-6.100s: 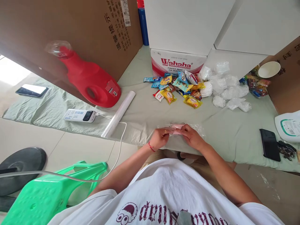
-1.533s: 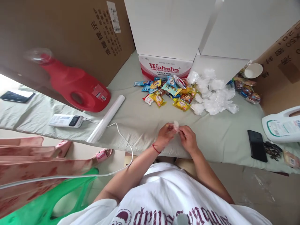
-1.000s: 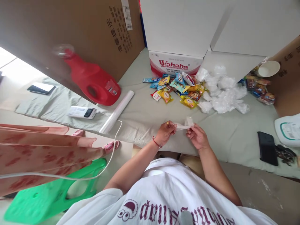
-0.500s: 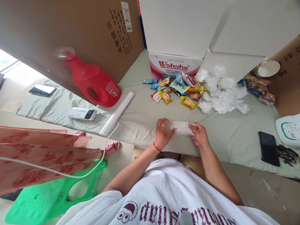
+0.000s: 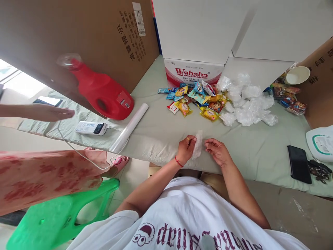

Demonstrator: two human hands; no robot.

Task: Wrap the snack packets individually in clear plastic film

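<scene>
My left hand point(image 5: 185, 149) pinches a small clear-wrapped bundle point(image 5: 198, 145) that stands upright above the near edge of the grey-green cloth point(image 5: 161, 128). My right hand point(image 5: 218, 151) hovers just right of the bundle, its fingers curled and close to the wrapping; whether they touch it is unclear. Farther back lies a pile of colourful snack packets point(image 5: 195, 99), and to its right a heap of plastic-wrapped bundles point(image 5: 247, 102).
A roll of clear film point(image 5: 130, 126), a power bank point(image 5: 91, 127) with a white cable and a red jug point(image 5: 101, 92) lie at left. Another person's hand point(image 5: 49, 113) reaches in there. A black phone point(image 5: 299, 164), Wahaha box point(image 5: 194, 71) and green stool point(image 5: 59, 215) stand around.
The wrapped bundle went from lying flat between both hands to standing upright in my left hand. At left, another person's hand has come into view over the cloth.
</scene>
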